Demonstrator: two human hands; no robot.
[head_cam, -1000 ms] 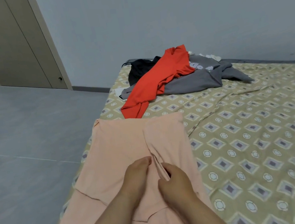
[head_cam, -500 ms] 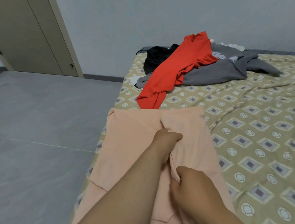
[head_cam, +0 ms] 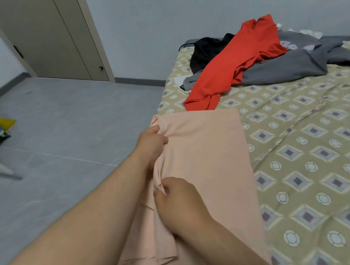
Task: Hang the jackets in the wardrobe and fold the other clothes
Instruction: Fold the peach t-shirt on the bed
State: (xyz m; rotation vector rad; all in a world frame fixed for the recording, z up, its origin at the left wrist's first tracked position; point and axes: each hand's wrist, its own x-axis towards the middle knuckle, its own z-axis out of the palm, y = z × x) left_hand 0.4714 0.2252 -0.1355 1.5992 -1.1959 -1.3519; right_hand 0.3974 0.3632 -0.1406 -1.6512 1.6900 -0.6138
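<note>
Two-hand grip: both hands hold the left edge of the peach garment (head_cam: 209, 161).
Right hand (head_cam: 179, 203): nearest; fingers curled, pinching a ridge of cloth at mid-length.
Left hand (head_cam: 152, 143): farther out; fingers curled round the bunched far-left corner.
Garment position: lengthwise on the bed sheet (head_cam: 308, 158), by the bed's left side; right part flat, left edge gathered.
Step in hand: apparently the lengthwise fold of a non-jacket item, not yet flat.
Next move: probably lay the gathered edge down under even tension, smooth it, then fold across.
Obstruction: red garment (head_cam: 238, 62), hem just beyond the peach far edge; contact cannot be told.
Pile: grey garment (head_cam: 284, 67) under the red one, black garment (head_cam: 205, 54) behind; all unfolded.
Far left: closed door panels (head_cam: 55, 37); whether they are the wardrobe cannot be told.
</note>
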